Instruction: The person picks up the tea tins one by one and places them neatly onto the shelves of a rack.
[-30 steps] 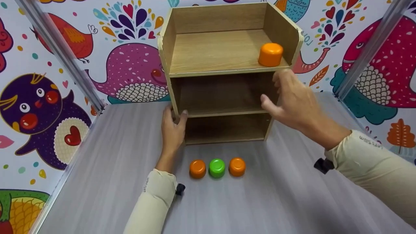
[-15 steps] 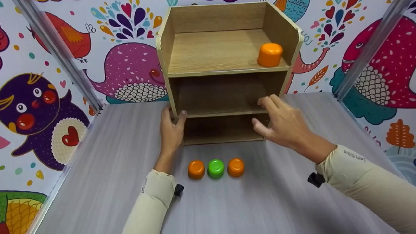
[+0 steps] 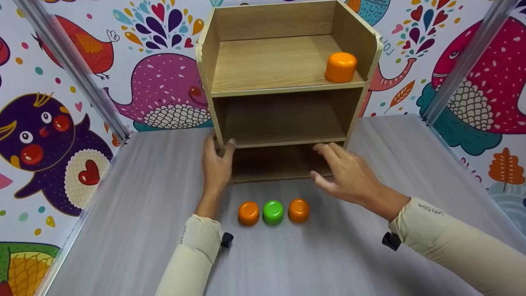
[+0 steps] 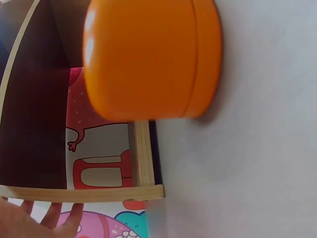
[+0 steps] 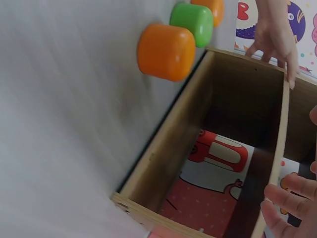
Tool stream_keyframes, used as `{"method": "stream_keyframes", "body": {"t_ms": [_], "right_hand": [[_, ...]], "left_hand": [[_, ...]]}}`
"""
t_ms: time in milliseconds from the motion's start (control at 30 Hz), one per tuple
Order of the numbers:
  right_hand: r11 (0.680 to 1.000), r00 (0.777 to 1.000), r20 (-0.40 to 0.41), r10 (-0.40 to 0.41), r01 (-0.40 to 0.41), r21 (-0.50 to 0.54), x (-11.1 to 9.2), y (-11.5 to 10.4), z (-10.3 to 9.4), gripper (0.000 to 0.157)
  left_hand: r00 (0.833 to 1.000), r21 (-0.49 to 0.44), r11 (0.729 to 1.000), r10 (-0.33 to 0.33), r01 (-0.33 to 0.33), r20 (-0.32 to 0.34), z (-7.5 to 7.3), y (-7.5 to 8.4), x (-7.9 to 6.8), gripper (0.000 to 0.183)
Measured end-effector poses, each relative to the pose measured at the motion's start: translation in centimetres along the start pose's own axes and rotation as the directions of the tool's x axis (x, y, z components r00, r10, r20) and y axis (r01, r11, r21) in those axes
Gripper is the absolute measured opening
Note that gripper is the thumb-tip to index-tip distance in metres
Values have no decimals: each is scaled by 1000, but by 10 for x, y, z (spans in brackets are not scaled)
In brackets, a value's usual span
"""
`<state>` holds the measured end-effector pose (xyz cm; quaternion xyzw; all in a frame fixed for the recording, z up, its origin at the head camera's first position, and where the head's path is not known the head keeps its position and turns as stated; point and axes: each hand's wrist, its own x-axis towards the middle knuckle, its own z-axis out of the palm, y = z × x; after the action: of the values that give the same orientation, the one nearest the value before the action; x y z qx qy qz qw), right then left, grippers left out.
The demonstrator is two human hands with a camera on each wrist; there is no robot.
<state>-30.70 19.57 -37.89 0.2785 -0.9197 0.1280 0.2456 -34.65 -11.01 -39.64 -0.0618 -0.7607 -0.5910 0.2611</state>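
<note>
At the tan, wood-grained shelf (image 3: 283,117), left fingers (image 3: 209,147) grip one side, right fingers (image 3: 332,155) parted wide.

Cream sleeves (image 3: 191,255) are seen at seven and four o'clock, printed with dark lettering (image 3: 430,209); a black block (image 3: 227,239) is worn at each cuff (image 3: 205,226).

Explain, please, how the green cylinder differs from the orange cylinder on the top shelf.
Colour: the green cylinder is green; the upper cylinder is orange.
Place: the green cylinder stands on the table, while the upper cylinder stands on the top shelf.
Neighbours: the green cylinder sits between two orange ones; the upper cylinder is alone on its shelf.
Both stand upright, with rounded top edges and shiny surfaces.
</note>
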Motion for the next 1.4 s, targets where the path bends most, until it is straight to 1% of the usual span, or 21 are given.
{"method": "stream_keyframes", "body": {"t_ms": [133,233,367,500,633,767,800,833,1033,1067,1167,1400], "right_hand": [[1000,1000,17,-4,4,3,-7,-1,8,53],[1000,999,34,-4,3,14,-12,-3,16,56],[1000,999,51,-11,10,24,-19,-3,26,58],[1000,998,59,-24,22,22,-25,-4,36,59],[999,997,67,-40,39,14,-30,-6,46,60],[998,996,64,-64,64,8,-35,-7,55,59],[998,996,63,-68,67,8,-36,-7,57,58],[998,996,63,-68,68,3,-37,-7,58,57],[998,995,85,-58,60,-23,-42,-9,67,54],[998,994,88,-61,63,-25,-43,-10,69,54],[996,993,87,-81,84,-35,-48,-10,74,53],[994,989,113,-92,99,-56,-54,-12,83,51]], "left_hand": [[1000,-11,1000,3,-3,-5,1,-2,1,43],[1000,-25,1000,0,-1,-7,2,-14,4,45],[1000,-7,1000,-11,11,-1,5,-34,9,48],[1000,24,1000,-10,10,0,6,-41,12,50],[1000,26,1000,-3,3,-6,6,-43,11,50],[1000,1,1000,-3,3,-1,5,-43,10,48],[1000,-6,1000,-9,9,1,5,-42,10,47],[1000,-12,1000,-11,11,4,4,-37,9,47],[1000,11,1000,-16,16,-3,4,-38,9,48],[1000,16,1000,-17,17,-5,5,-43,10,50],[1000,16,1000,-26,26,-1,5,-43,9,51],[1000,7,1000,-7,7,-6,6,-42,10,51]]}}
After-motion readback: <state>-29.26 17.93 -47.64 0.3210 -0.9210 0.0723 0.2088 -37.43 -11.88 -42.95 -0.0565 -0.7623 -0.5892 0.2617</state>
